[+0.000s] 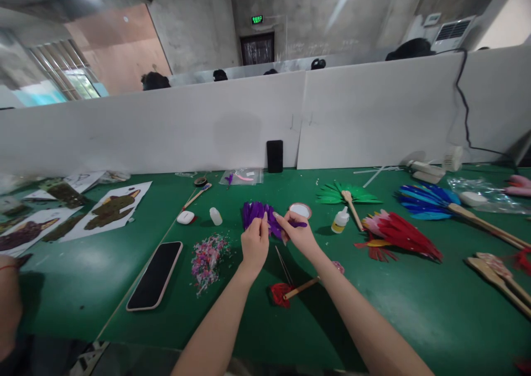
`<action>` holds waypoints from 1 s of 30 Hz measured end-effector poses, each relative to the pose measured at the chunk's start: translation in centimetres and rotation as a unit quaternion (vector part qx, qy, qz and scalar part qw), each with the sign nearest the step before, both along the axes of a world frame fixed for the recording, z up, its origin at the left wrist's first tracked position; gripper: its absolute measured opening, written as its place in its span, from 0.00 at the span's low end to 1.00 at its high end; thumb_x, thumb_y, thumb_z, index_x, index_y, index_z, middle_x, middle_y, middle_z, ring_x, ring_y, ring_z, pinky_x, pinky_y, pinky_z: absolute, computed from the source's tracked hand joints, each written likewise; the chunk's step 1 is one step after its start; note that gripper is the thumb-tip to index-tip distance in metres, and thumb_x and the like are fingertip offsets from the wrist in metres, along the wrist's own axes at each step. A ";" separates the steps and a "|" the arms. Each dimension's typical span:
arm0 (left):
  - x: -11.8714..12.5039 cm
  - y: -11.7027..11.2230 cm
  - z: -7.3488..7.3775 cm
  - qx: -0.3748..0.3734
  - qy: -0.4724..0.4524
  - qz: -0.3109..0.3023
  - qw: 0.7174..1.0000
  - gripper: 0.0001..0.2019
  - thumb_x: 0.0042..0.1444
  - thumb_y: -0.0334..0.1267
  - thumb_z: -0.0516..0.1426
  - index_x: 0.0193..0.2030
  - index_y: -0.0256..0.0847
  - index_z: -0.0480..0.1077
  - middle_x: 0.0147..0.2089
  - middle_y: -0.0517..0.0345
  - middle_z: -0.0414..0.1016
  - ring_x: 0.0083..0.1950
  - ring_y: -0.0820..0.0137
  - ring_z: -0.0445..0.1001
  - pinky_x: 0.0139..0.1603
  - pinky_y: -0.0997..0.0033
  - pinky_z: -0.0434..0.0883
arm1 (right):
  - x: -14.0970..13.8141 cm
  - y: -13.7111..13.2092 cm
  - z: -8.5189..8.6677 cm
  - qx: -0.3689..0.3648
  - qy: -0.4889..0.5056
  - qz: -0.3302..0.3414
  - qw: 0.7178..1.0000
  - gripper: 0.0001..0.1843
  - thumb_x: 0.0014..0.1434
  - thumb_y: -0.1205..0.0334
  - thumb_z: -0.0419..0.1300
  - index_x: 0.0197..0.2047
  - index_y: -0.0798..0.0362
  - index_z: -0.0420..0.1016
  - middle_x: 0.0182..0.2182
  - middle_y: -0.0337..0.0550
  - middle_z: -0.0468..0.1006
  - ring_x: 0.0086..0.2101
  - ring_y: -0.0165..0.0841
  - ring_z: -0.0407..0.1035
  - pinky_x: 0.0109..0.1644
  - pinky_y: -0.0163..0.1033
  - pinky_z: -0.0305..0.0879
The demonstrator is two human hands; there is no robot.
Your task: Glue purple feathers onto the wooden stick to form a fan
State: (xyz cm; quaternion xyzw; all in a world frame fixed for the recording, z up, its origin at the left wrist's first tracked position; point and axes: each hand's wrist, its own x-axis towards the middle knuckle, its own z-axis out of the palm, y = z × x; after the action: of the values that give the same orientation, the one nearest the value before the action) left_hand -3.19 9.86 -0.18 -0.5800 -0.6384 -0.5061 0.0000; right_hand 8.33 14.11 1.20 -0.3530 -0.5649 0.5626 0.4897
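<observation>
A fan of purple feathers [258, 212] lies on the green table [415, 309] in front of me. My left hand [254, 245] pinches the near edge of the purple feathers, fingers together. My right hand [297, 233] pinches a single purple feather [297, 224] just right of the bunch. A wooden stick with a red tassel [290, 292] lies under my right forearm, beside thin metal tweezers [284, 265]. A small white glue bottle [341, 220] and a round white lid [300, 209] stand just beyond my right hand.
A black phone [155, 275] and a pile of coloured confetti [206, 259] lie to the left. Finished green [347, 193], red [398, 235] and blue feather fans [427, 201] lie to the right. White partition boards [166, 127] close the back. Another person's arm [8, 304] shows at far left.
</observation>
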 end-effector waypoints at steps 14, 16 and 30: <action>-5.4 -3.4 0.9 -0.072 0.017 0.067 0.995 0.18 0.58 0.46 0.48 0.22 0.40 0.62 0.18 0.63 0.64 0.20 0.75 0.63 0.24 0.77 0.57 | 2.9 2.5 -1.1 -0.012 -0.038 0.036 0.999 0.21 0.42 0.47 0.65 0.19 0.52 0.62 0.08 0.31 0.66 0.10 0.25 0.60 0.13 0.29 0.54; -6.9 -5.1 0.3 -0.108 0.041 0.105 0.988 0.14 0.57 0.47 0.50 0.26 0.41 0.64 0.21 0.61 0.67 0.23 0.73 0.65 0.25 0.77 0.57 | 3.0 2.6 -1.0 -0.010 -0.038 0.044 0.998 0.20 0.41 0.47 0.66 0.20 0.53 0.63 0.08 0.32 0.66 0.10 0.26 0.62 0.13 0.29 0.55; -4.9 -5.0 2.1 -0.080 0.152 0.017 0.985 0.16 0.59 0.45 0.47 0.43 0.41 0.71 0.39 0.52 0.69 0.42 0.65 0.67 0.43 0.66 0.65 | 2.1 1.6 -0.3 0.036 0.004 0.048 0.998 0.16 0.43 0.50 0.66 0.24 0.52 0.67 0.09 0.29 0.63 0.10 0.24 0.56 0.12 0.30 0.50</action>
State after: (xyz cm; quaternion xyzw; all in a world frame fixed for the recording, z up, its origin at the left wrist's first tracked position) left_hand -8.13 4.86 1.96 -0.6370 -0.6793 -0.3596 0.0597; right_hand 10.43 15.71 0.86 -0.3051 -0.5998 0.5659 0.4764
